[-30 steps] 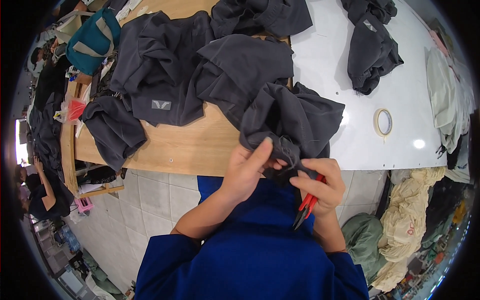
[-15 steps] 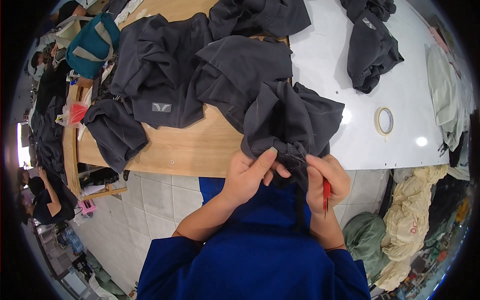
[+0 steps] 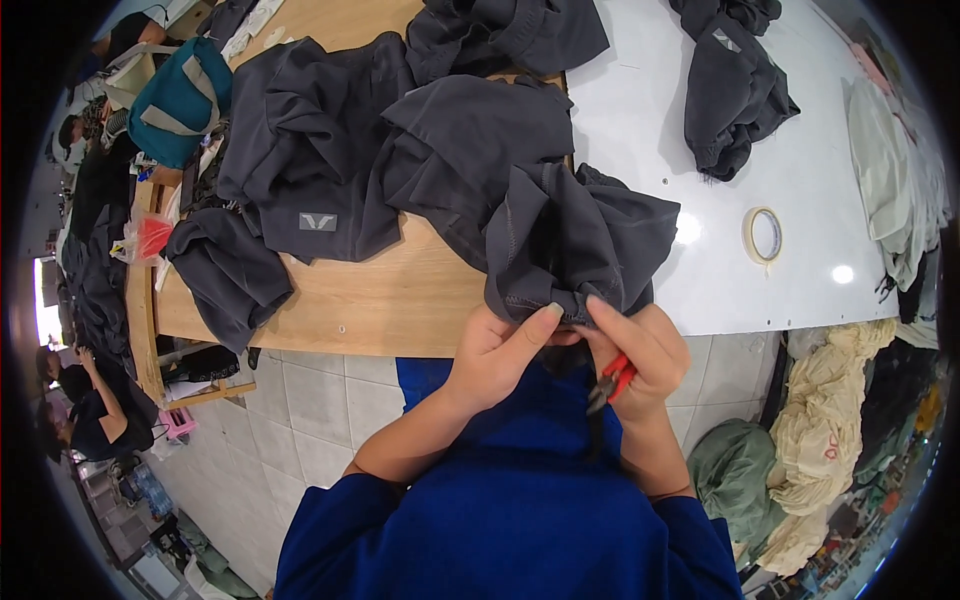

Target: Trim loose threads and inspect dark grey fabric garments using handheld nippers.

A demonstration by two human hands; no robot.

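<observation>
A dark grey garment (image 3: 620,225) lies bunched over the table's near edge, with a stitched seam and folded hem toward me. My left hand (image 3: 490,365) pinches that hem, thumb on top and fingers hidden beneath the cloth. Just to its right, my right hand (image 3: 648,350) grips the same hem between thumb and forefinger. Tucked in the right palm are small red-handled thread snips (image 3: 619,376), their dark blades pointing down toward me, away from the cloth. Both hands are closed.
More dark grey garments (image 3: 310,150) cover the wooden tabletop (image 3: 390,300). On the white tabletop (image 3: 650,120) lie a tape roll (image 3: 749,236) and another garment (image 3: 735,100). A teal bag (image 3: 180,105) stands far left. Cream cloth (image 3: 820,420) is heaped below right. People sit at left.
My right hand has shifted slightly left, closer to my left thumb, and turned. The snips in it have swung from upright to slanting down-left. The view has moved a little.
</observation>
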